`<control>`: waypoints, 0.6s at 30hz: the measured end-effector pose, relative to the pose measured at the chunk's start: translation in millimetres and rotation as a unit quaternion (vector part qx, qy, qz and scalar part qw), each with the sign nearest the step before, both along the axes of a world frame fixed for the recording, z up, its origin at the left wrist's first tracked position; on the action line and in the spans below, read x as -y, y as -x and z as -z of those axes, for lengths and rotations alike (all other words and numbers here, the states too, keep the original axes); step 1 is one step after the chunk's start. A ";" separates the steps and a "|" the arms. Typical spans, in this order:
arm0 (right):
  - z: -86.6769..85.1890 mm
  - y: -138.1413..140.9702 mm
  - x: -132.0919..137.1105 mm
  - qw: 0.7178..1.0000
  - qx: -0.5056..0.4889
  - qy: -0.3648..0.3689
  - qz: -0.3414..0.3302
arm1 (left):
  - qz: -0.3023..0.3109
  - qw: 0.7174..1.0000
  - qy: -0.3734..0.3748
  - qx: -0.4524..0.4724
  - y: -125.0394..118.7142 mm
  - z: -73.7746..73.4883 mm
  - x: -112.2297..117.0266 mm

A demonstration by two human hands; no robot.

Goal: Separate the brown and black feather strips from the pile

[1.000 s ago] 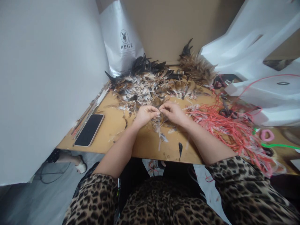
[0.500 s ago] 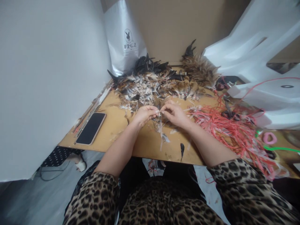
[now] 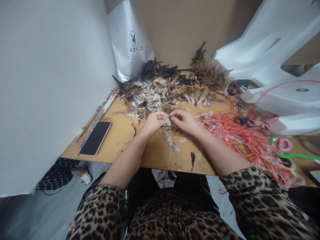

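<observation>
My left hand (image 3: 157,122) is closed in a pinch over the table, with a feather's pale quill end at its fingertips. A thin clear strip (image 3: 170,141) hangs down from there. Close beside it, almost touching, my right hand (image 3: 183,120) is also pinched; what its fingertips hold is too small to make out. Just beyond both hands spreads a heap of brown, white and black feathers (image 3: 155,93). Below them a loose grey feather (image 3: 175,146) and a small black feather (image 3: 192,159) lie on the table.
A phone (image 3: 95,137) lies on the wooden table (image 3: 120,133) at left. Red and clear strips (image 3: 240,140) are piled at right, near a pink ring (image 3: 285,144). A silver bag (image 3: 132,43) and white plastic bags (image 3: 252,43) stand behind. Another person's foot (image 3: 85,175) shows below left.
The view has shifted slightly. Both hands stay pinched close together, with only small movement at the fingertips; the right fingers have come a little nearer the left.
</observation>
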State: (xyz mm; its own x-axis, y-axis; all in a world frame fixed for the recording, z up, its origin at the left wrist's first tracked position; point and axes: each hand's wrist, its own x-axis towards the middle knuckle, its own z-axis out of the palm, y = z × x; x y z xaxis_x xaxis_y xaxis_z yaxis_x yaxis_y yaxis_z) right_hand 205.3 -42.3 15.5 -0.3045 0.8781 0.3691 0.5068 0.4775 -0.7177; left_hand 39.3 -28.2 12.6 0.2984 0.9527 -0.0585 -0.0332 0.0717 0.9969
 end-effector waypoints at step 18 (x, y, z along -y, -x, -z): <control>6.5 0.6 -7.4 0.991 -0.090 0.099 0.032 | -0.032 0.961 -0.251 -0.112 -2.8 16.0 -1.9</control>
